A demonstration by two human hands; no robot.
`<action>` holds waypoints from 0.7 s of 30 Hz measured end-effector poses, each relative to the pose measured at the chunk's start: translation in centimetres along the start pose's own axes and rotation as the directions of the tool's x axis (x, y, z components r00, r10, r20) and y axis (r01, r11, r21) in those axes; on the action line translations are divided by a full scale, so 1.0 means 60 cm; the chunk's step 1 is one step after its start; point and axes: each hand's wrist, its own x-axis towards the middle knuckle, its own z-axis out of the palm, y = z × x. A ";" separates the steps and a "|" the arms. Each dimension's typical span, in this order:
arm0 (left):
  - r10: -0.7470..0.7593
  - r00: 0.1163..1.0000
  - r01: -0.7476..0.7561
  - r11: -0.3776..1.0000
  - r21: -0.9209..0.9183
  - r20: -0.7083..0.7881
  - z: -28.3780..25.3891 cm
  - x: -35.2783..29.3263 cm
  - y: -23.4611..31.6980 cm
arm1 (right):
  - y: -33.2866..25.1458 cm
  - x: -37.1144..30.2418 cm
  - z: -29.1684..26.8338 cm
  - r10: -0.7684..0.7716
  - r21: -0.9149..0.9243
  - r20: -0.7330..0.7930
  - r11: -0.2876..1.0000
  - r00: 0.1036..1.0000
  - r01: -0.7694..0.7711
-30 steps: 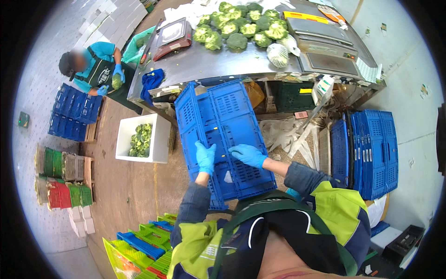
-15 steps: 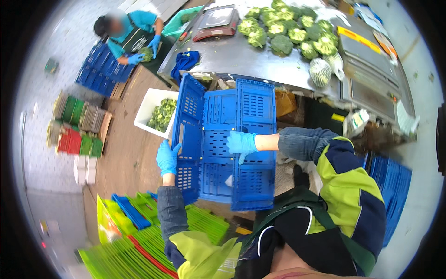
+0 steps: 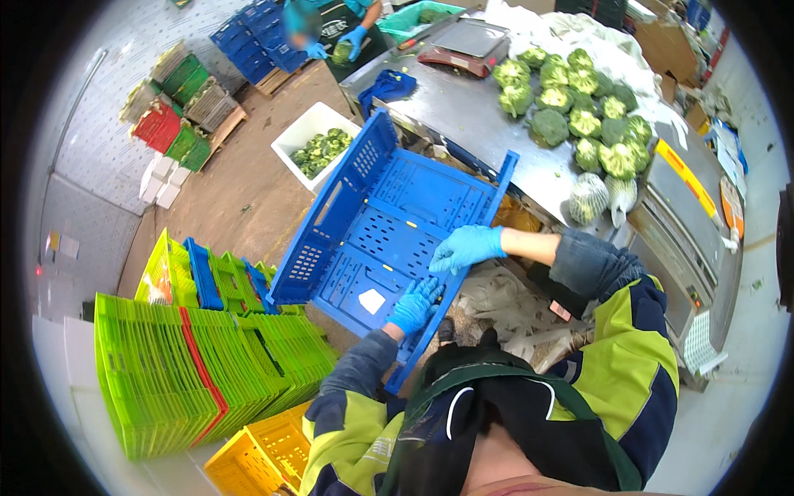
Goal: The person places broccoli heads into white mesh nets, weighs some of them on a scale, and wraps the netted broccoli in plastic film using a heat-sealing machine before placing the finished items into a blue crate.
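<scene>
A blue plastic folding crate (image 3: 389,227) lies in front of me, tilted across my view. Its left long wall stands up, and the right long wall (image 3: 496,186) is raised too. A white piece of paper (image 3: 371,300) is on the crate's floor. My right hand (image 3: 470,247), in a blue glove, bends over the top of the right wall with its fingers on the inner side. My left hand (image 3: 415,307), gloved alike, is inside the crate by the near part of that wall, fingers stretched out against it.
Several broccoli heads (image 3: 583,124) and a red scale (image 3: 465,45) are on the metal table (image 3: 447,103). A white bin (image 3: 289,136) of broccoli pieces stands beyond the crate. Stacked green crates (image 3: 157,380) and a yellow crate (image 3: 260,450) are at left. A co-worker (image 3: 335,29) holds broccoli.
My left hand has gone from the left wall to the right one. The right wall has swung up from lying flatter, and the crate now appears turned. My view has shifted.
</scene>
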 end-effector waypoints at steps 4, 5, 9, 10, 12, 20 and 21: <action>-0.111 0.994 0.112 0.993 0.044 -0.019 -0.023 0.004 0.027 | 0.060 0.132 -0.069 0.067 0.282 0.499 0.930 0.864 -0.235; -0.093 0.996 0.093 0.996 0.018 -0.004 -0.040 0.024 0.027 | 0.137 0.191 -0.059 0.013 -0.017 0.396 1.000 0.918 -0.006; -0.104 0.991 0.101 0.994 -0.040 -0.081 -0.068 0.069 0.029 | 0.225 0.281 -0.040 -0.340 -0.673 0.501 0.425 0.796 0.605; -0.132 0.986 0.121 0.986 -0.116 -0.099 -0.075 0.054 0.024 | 0.195 0.273 -0.039 -0.438 -0.639 0.563 0.308 0.701 0.705; -0.103 0.990 0.086 0.983 -0.160 -0.100 -0.108 0.056 0.025 | 0.288 0.264 -0.030 -0.459 -0.555 0.658 0.240 0.597 0.797; -0.709 0.682 0.723 0.616 -0.312 0.180 -0.320 -0.174 0.112 | 0.162 0.224 -0.072 -0.510 -0.632 0.570 0.230 0.644 0.740; -0.679 0.730 0.661 0.675 -0.327 0.075 -0.304 -0.201 0.110 | 0.152 0.213 -0.089 -0.463 -0.663 0.534 0.290 0.708 0.690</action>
